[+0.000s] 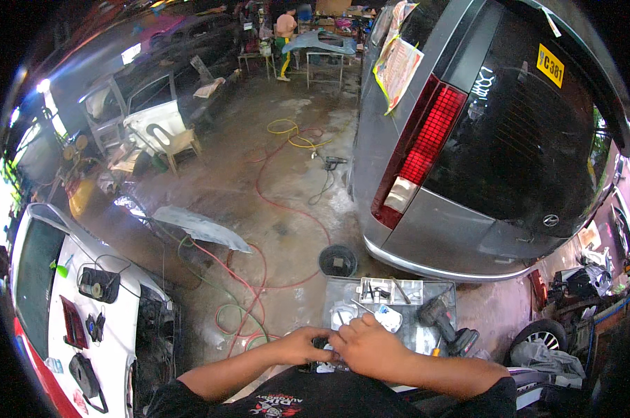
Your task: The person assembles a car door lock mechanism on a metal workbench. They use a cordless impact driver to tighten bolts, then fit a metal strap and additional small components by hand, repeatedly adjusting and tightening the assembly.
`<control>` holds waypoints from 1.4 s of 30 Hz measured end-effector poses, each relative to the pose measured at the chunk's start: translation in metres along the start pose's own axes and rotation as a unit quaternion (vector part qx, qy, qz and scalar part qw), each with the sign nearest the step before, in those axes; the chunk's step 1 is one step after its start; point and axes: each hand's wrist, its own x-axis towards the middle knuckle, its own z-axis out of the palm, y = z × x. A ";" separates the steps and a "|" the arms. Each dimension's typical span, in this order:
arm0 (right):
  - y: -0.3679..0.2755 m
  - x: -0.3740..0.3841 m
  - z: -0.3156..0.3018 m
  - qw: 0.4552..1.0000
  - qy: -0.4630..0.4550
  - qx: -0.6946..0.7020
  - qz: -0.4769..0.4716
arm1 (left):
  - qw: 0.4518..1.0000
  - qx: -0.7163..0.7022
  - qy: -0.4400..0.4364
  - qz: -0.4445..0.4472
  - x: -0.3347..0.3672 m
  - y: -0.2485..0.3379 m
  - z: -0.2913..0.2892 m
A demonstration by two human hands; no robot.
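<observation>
Close to my body, my two hands meet over the near side of a grey tray [448, 292]. My left hand [306, 346] is closed, its fingers curled at a small dark piece that is mostly hidden. Against it, my right hand [369, 346] makes a fist, and a thin metal rod [361, 306] shows at its knuckles. What lies inside the fist is covered. A cordless drill [437, 317] rests on the tray to the right, beside a yellow-handled tool [437, 347]. Behind my hands is a clear compartment box [414, 291] with small parts.
A dark grey van [440, 240] stands at the right. Beyond the tray is a black bucket [338, 260]. Red hoses [259, 182] wind over the floor near a loose grey panel [202, 226]. A white car body [64, 258] stands left. Far back, a person [285, 42] stands near a table.
</observation>
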 end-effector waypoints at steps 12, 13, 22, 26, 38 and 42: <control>0.015 0.001 0.010 0.983 -0.097 0.116 0.101 | 0.989 -0.017 0.040 -0.144 0.001 0.012 -0.001; 0.016 -0.006 -0.006 0.982 -0.070 0.137 0.109 | 0.990 -0.071 0.035 -0.115 -0.001 0.002 -0.002; 0.015 -0.065 0.007 0.961 -0.045 0.250 0.107 | 0.975 -0.190 0.065 -0.100 -0.004 0.010 -0.002; 0.010 -0.064 0.018 0.969 -0.008 0.231 0.092 | 0.978 -0.188 0.050 -0.073 0.002 -0.007 -0.002; 0.011 -0.058 0.023 0.971 -0.015 0.227 0.077 | 0.983 -0.160 0.064 -0.056 -0.001 -0.006 0.002; 0.009 -0.056 0.024 0.979 0.004 0.189 0.074 | 0.985 -0.155 0.059 -0.051 0.000 -0.003 0.002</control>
